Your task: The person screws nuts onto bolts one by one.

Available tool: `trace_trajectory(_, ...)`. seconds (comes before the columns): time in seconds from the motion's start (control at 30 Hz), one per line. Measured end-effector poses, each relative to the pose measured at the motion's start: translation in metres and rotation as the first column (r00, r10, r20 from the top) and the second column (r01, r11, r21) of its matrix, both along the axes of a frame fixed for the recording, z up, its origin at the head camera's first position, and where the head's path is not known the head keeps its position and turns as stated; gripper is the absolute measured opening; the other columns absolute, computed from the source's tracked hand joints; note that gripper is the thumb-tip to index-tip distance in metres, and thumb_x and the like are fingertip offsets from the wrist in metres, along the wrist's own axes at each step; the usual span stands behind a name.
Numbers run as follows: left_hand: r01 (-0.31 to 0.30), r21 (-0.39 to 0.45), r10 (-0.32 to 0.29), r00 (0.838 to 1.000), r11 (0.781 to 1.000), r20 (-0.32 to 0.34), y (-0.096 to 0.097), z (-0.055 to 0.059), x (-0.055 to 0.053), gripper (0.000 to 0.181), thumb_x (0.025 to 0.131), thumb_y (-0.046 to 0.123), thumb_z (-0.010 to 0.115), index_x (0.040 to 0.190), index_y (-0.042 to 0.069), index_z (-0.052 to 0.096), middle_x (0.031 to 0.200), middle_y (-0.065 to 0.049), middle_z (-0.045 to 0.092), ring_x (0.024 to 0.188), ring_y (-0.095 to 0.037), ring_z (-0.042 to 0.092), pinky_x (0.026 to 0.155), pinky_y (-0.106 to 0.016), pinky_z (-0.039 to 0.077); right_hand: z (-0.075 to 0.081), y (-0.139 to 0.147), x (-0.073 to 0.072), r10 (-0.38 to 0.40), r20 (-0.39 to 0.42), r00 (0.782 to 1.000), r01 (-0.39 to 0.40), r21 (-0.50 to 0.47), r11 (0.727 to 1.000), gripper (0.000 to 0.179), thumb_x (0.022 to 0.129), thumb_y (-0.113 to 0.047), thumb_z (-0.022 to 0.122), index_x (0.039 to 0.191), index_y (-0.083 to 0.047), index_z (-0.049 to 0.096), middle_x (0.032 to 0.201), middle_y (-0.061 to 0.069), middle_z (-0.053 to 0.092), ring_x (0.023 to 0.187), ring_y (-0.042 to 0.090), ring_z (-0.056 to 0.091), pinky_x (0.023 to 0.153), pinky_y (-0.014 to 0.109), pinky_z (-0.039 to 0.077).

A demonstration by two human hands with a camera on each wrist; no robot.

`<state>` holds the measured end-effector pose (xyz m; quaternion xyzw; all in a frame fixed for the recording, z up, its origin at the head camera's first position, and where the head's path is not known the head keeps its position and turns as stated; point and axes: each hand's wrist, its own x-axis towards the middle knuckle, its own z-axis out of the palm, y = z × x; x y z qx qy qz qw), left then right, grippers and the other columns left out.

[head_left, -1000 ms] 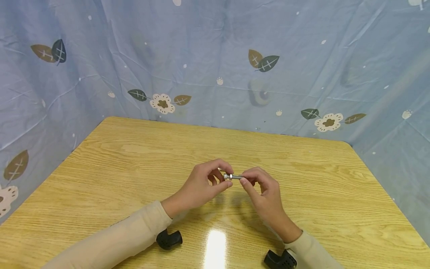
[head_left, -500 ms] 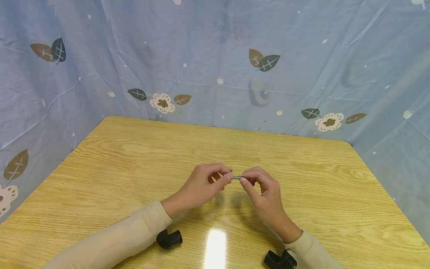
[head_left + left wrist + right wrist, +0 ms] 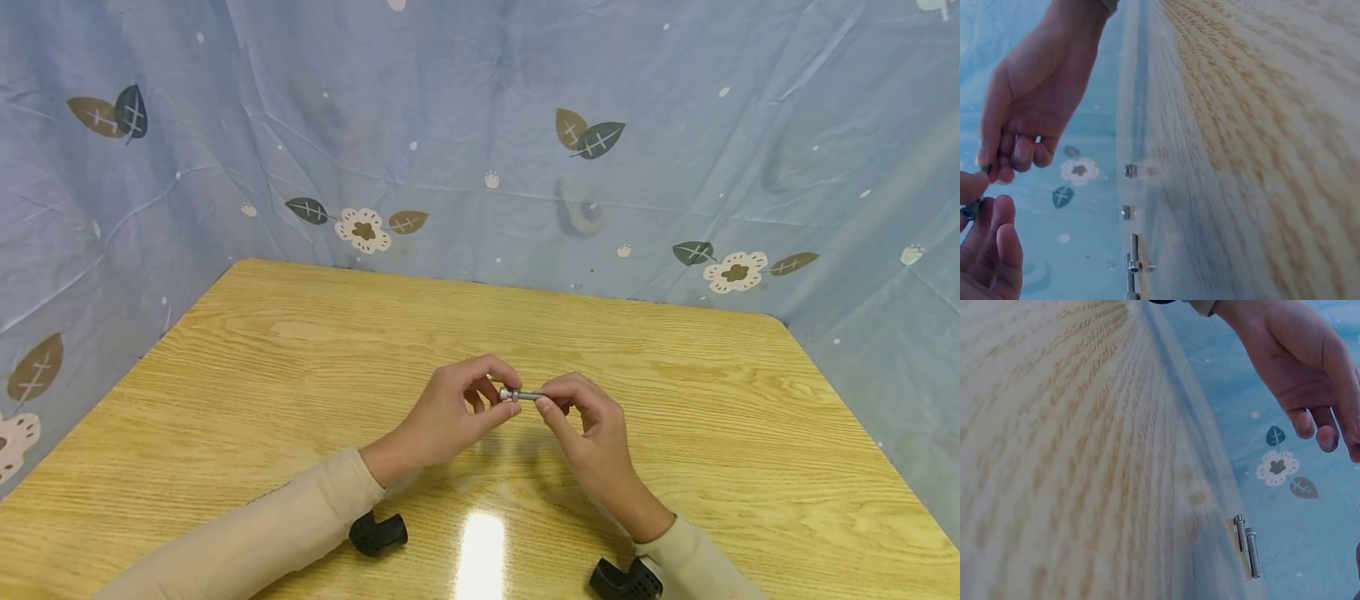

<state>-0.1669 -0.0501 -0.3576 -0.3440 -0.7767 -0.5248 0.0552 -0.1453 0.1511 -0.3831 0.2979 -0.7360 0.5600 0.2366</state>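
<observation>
Near the middle of the head view, a bolt point(image 3: 531, 396) is held roughly level, its head to the left and a nut point(image 3: 515, 395) on its shaft close to that head. The right hand point(image 3: 600, 433), right of centre, pinches the far end of the shaft between thumb and fingers. The left hand point(image 3: 453, 417), left of centre, has its thumb and forefinger curved on either side of the nut (whether they touch it, I honestly can't tell from here).

Both hands are above a wooden table point(image 3: 300, 375), with a bright patch of glare point(image 3: 481, 554) at the bottom of the frame. Beige sleeves point(image 3: 285, 533) reach in from the lower left and lower right, and a black fitting point(image 3: 378, 533) sits under the left one.

A blue curtain point(image 3: 450, 100), printed with leaves and flowers, fills the upper part. Low in the left wrist view there are small metal parts point(image 3: 1134, 251) (rather hazy), and two loose bolts point(image 3: 1252, 553) show side by side at lower right in the right wrist view.
</observation>
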Motion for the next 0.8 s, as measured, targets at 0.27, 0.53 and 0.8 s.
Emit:
trace_trajectory(0.27,-0.023,-0.068,0.030,0.994,0.997,0.102,0.0000,0.0021,0.0010,0.014,0.097,0.030,0.059,0.100,0.020,0.068,0.092,0.002,0.069,0.074,-0.014,0.064,0.061,-0.026,0.054,0.0004,-0.0002,0.0000,0.026,-0.037,0.999,-0.027,-0.011,1.000,0.024,0.088,0.016,0.057,0.096,-0.004,0.067,0.087,0.010,0.061,0.075,0.009,0.051,0.067,0.022,0.046)
trace_trajectory(0.53,-0.010,-0.063,0.018,0.991,0.998,0.129,-0.0003,0.0030,0.0017,0.017,0.096,0.033,0.060,0.107,0.022,0.067,0.097,0.003,0.067,0.075,-0.017,0.065,0.057,-0.027,0.053,-0.0009,0.0003,-0.0004,0.026,-0.038,0.999,-0.027,-0.017,0.999,0.020,0.088,0.016,0.057,0.095,0.000,0.066,0.087,0.009,0.061,0.074,0.009,0.050,0.066,0.022,0.045)
trace_trajectory(0.8,-0.004,0.004,0.004,1.000,1.000,-0.001,0.0010,0.0007,0.0011,0.018,0.089,0.013,0.070,0.105,0.019,0.064,0.101,0.003,0.067,0.075,-0.004,0.063,0.059,-0.023,0.053,-0.0010,0.0006,0.0003,0.011,-0.004,1.000,-0.011,-0.016,1.000,0.016,0.088,0.015,0.057,0.094,0.002,0.066,0.087,0.006,0.061,0.074,0.009,0.051,0.065,0.022,0.046)
